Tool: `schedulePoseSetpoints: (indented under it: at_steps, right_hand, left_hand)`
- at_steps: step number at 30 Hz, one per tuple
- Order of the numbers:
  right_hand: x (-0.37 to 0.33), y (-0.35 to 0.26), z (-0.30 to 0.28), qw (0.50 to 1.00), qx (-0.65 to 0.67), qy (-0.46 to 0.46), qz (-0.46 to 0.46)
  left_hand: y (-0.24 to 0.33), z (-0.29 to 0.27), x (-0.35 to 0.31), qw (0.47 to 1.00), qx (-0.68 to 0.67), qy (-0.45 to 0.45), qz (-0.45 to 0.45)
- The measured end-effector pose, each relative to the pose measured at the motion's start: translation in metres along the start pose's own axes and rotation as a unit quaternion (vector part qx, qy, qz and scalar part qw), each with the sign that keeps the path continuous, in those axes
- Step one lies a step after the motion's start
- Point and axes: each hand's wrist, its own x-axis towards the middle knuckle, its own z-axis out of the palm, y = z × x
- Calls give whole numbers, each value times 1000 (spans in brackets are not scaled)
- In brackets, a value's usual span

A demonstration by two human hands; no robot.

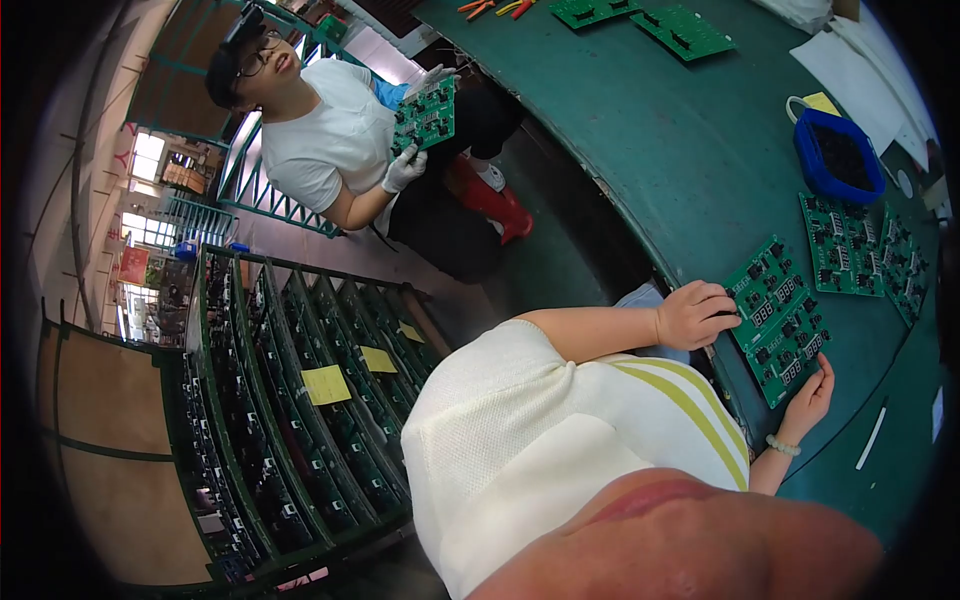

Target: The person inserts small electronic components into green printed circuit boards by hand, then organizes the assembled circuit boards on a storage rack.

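My left hand grips the left edge of a green circuit board, with its fingers curled over the edge. The board carries white digit displays and black parts. My right hand, with a beaded bracelet at the wrist, holds the same board by its lower right edge. The board is over the green tabletop; I cannot tell whether it rests on it. Close by on the table lie a similar circuit board and another board further right.
A blue bin of dark parts stands beyond the boards. More circuit boards and pliers lie at the far end. A white stick lies at right. A gloved co-worker holds a board. A board-filled rack stands at left.
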Motion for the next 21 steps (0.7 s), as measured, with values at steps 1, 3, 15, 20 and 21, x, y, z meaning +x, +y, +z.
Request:
schedulePoseSetpoints:
  at_steps: [1, 3, 15, 20, 21]
  right_hand:
    - [0, 0, -1, 1000, 4, -6, 10]
    - [-1, 1, -1, 1000, -2, -9, 13]
    - [-1, -2, -1, 1000, 2, -14, -3]
    - [0, 1, 0, 1000, 1, -12, -9]
    - [0, 1, 0, 1000, 2, -13, -6]
  left_hand:
    - [0, 0, 0, 1000, 2, 1, -1]
    - [1, -1, -1, 1000, -2, -2, -2]
    - [0, -1, 0, 1000, 1, 9, 2]
    - [0, -1, 0, 1000, 2, 6, 3]
    - [0, -1, 0, 1000, 1, 7, 4]
